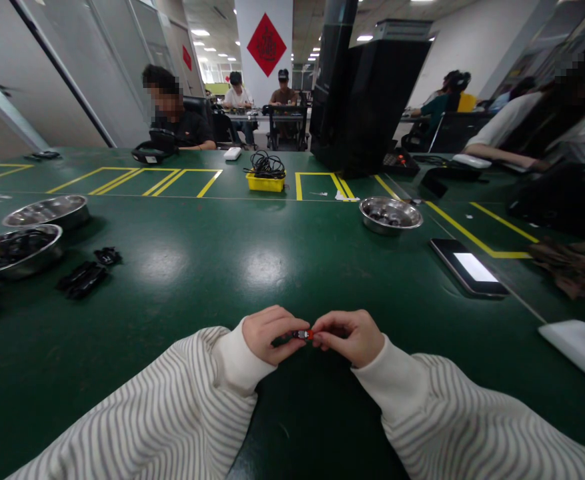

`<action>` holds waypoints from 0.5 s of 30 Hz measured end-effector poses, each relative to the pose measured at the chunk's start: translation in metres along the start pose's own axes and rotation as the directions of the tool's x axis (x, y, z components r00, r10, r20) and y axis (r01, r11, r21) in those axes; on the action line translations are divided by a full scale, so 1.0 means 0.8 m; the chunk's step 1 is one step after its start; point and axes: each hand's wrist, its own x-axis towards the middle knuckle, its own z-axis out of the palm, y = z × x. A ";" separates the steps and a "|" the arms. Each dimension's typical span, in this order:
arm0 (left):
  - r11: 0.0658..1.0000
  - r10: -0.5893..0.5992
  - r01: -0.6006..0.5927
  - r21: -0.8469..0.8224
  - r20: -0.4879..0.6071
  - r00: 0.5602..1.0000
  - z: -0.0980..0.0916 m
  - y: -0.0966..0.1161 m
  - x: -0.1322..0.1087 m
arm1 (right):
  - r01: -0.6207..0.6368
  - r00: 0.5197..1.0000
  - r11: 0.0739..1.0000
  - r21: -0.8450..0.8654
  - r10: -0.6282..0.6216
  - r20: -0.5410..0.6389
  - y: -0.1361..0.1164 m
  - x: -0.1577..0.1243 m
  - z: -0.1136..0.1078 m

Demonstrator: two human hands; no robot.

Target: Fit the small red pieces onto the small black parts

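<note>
Close to the near edge of the green table, my two hands meet over one small part. My left hand pinches a tiny black and silver piece between thumb and fingers. From the other side, the fingertips of my right hand are closed on a small red-orange bit at that piece's right end. Whether the two bits are joined or only touching I cannot tell. The exact kind of part is too small to make out.
At left are two metal bowls, one with dark parts, and loose black pieces. A metal bowl and a phone lie right. A yellow tray of cables stands farther back. Several people sit around.
</note>
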 end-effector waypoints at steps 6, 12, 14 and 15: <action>0.998 -0.056 0.056 0.010 -0.019 0.998 0.003 0.003 0.000 | 0.004 1.000 0.999 -0.045 -0.005 -0.016 0.002 0.000 -0.001; 0.998 -0.061 0.061 0.013 -0.022 0.998 0.005 0.006 0.001 | -0.003 1.000 1.000 -0.024 0.003 0.003 0.006 -0.002 0.000; 0.999 -0.032 0.032 0.010 -0.027 0.999 0.004 0.006 0.001 | -0.005 1.000 1.000 -0.013 0.005 0.007 0.006 -0.002 0.000; 1.000 -0.016 0.016 0.008 -0.030 0.999 0.004 0.005 0.001 | -0.005 1.000 1.000 -0.012 0.006 0.008 0.006 -0.002 0.000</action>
